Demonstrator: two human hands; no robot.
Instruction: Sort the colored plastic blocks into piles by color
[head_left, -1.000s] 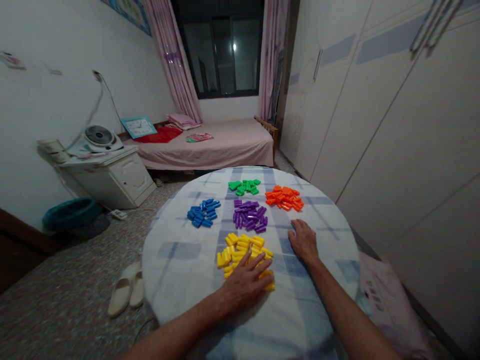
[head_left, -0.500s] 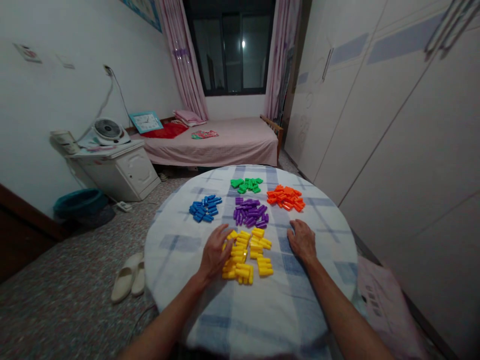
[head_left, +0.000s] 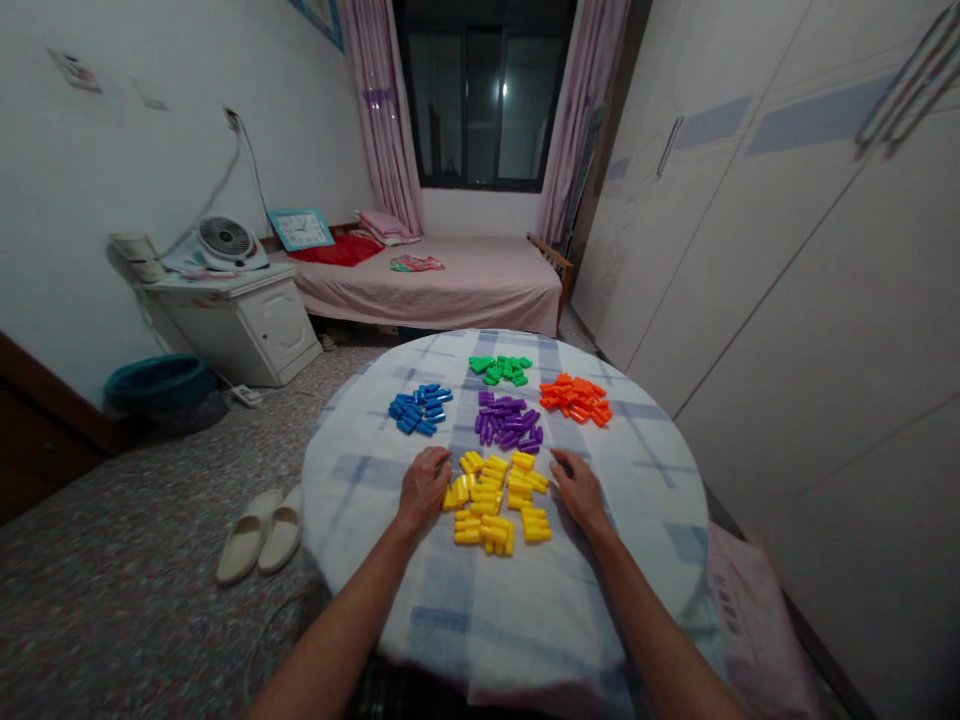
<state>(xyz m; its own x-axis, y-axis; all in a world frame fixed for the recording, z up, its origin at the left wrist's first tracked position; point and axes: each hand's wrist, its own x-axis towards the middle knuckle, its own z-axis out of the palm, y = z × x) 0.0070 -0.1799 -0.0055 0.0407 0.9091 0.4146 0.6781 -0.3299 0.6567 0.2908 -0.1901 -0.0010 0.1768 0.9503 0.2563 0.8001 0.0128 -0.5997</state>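
Several glossy yellow plastic pieces, short and ribbed like small toy blocks, lie in a loose pile at the near middle of the table. My left hand rests at the pile's left edge, fingers loosely bent and holding nothing I can see. On the opposite side, my right hand lies close to the yellow pieces, its fingers apart and nothing in them. Just beyond the yellow pile is a purple pile. Blue pieces lie to the left, orange ones to the right, and green ones at the back.
A checked white-and-blue cloth covers the round table. Behind it stands a bed with a pink cover. Wardrobe doors line the right side. A white cabinet with a fan, a bin and slippers are left.
My left hand has drawn back from over the yellow pieces to their left edge. My right hand has moved left, closer to the pile. The view has shifted slightly.
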